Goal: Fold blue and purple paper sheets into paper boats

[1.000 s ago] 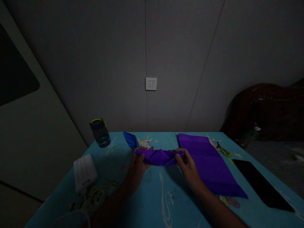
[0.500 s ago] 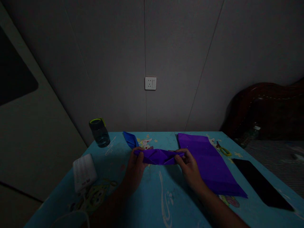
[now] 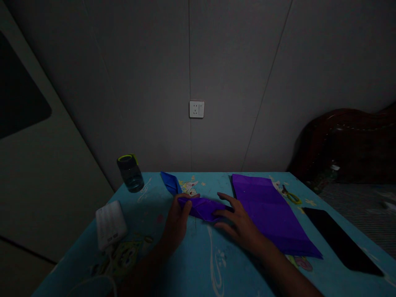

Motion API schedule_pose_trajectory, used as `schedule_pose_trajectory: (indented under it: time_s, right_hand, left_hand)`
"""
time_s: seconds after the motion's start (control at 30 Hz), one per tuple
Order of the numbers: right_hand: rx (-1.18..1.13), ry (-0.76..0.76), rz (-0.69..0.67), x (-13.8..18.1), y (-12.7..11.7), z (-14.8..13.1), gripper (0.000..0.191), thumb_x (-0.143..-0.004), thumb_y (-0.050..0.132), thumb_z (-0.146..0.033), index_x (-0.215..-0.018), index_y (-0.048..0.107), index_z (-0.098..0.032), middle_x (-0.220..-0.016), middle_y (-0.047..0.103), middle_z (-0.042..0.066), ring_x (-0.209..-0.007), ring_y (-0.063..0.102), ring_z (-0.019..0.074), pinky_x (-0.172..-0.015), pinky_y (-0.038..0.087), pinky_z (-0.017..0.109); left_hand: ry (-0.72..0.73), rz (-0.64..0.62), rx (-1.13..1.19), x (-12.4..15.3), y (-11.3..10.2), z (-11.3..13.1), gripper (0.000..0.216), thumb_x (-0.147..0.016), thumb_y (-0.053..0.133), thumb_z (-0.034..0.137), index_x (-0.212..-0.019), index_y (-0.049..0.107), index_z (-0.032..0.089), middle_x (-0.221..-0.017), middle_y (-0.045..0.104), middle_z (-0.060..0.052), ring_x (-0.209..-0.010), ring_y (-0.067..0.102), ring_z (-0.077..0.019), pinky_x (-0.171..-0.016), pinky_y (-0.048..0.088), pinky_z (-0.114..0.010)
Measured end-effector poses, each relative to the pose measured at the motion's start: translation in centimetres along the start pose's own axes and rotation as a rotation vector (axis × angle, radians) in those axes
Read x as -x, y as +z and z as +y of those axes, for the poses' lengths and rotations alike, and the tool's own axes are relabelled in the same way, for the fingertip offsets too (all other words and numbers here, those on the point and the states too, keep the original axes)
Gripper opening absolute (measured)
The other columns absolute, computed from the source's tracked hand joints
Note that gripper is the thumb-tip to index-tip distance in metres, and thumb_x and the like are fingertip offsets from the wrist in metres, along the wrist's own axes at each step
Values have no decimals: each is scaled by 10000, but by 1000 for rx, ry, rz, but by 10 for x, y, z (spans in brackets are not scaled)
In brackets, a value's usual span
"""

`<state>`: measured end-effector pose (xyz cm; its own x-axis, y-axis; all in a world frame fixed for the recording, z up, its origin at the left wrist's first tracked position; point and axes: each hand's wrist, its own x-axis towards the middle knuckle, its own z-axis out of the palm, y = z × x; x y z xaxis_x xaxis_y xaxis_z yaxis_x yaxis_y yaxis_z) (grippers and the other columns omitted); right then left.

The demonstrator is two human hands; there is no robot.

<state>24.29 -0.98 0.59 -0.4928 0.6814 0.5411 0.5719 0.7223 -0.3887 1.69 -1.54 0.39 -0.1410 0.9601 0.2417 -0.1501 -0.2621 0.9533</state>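
A long, narrow piece of folded purple paper (image 3: 202, 209) is held above the middle of the table, its right end tipped a little lower. My left hand (image 3: 178, 214) pinches its left end, thumb on the near face. At the right end, my right hand (image 3: 236, 220) has its fingers spread around the paper, with fingertips close to its near side; whether they touch it I cannot tell. Behind my left hand lies a folded blue paper piece (image 3: 170, 183). Flat purple paper sheets (image 3: 269, 210) lie to the right of my right hand.
A dark bottle with a green rim (image 3: 130, 173) stands at the back left. Nearer is a white power bank (image 3: 110, 225) with a cable. Yellow-handled scissors (image 3: 292, 196) and a flat black slab (image 3: 342, 241) lie on the right of the patterned blue tablecloth (image 3: 198, 264).
My right hand has loosened its pinch on the right end and spread its fingers. The folded purple paper has tilted down to the right; my left hand still grips it.
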Motion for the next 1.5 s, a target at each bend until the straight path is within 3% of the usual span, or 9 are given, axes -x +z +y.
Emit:
schedule_pose_trajectory:
  time_s: [0.27, 0.47, 0.63, 0.8, 1.07, 1.17, 1.27, 1.37, 1.5]
  right_hand:
    - [29, -64, -66, -2, 2, -9, 194, -953, 551, -278, -1097, 677, -246, -1344, 539, 118, -1226, 520, 274, -991, 477, 470]
    - [-172, 81, 15, 1, 9, -4, 145, -962, 523, -267, -1070, 606, -218, -1234, 607, 120, -1142, 579, 238, -969, 480, 419]
    - [-334, 297, 27, 1, 13, -6, 287, -917, 588, -339, -1176, 577, -215, -1025, 695, 81, -927, 649, 219, -825, 512, 352]
    - [-454, 411, 4, -3, 13, -13, 203, -888, 599, -370, -878, 670, -180, -777, 683, 37, -720, 615, 182, -683, 470, 291]
    - [-687, 527, 6, -3, 19, -16, 277, -833, 629, -436, -762, 620, -168, -669, 577, -11, -640, 524, 148, -601, 407, 259]
    - [-721, 543, -28, -3, 21, -16, 318, -841, 615, -473, -775, 621, -163, -657, 573, -12, -617, 520, 146, -580, 399, 258]
    - [-598, 478, -97, -5, 19, -17, 320, -880, 577, -460, -858, 665, -152, -707, 625, 10, -645, 552, 156, -605, 398, 265]
    - [-456, 431, -174, -6, 13, -18, 330, -914, 540, -441, -881, 689, -148, -696, 637, 12, -625, 556, 152, -586, 378, 259]
    - [-538, 477, -183, -5, 12, -19, 433, -919, 504, -499, -713, 643, -144, -586, 576, -4, -554, 526, 134, -534, 365, 242]
  left_hand:
    - [18, -127, 17, 6, 4, -5, 224, -886, 605, 406, -971, 533, 212, -1099, 738, -102, -1092, 664, -248, -978, 462, -399]
    - [7, -175, 84, 9, 2, -1, 233, -871, 627, 425, -917, 529, 219, -987, 768, -86, -1018, 700, -255, -941, 491, -399]
    - [-51, -176, 152, 10, 2, -1, 270, -838, 664, 446, -905, 527, 223, -923, 780, -77, -952, 720, -255, -863, 528, -371]
    - [-118, -187, 122, 9, 3, -2, 354, -784, 711, 455, -972, 586, 183, -972, 772, -111, -962, 713, -275, -886, 526, -391]
    - [-231, -201, -161, 15, 7, -5, 353, -699, 752, 374, -979, 692, 167, -943, 774, -71, -895, 712, -268, -804, 559, -346]
    - [-223, -180, -238, 15, 8, -7, 238, -744, 703, 409, -761, 690, 172, -687, 747, -39, -662, 701, -219, -619, 542, -284]
    - [-208, -141, -261, 12, 8, -6, 321, -777, 658, 445, -591, 643, 184, -474, 657, -22, -478, 636, -183, -510, 492, -258]
    - [-190, -55, -224, 7, 7, -4, 362, -760, 653, 480, -551, 632, 186, -441, 645, -29, -451, 632, -188, -503, 495, -263]
    - [-184, -20, -176, 4, 3, -4, 410, -755, 659, 506, -513, 603, 179, -431, 635, -31, -448, 620, -179, -501, 489, -255]
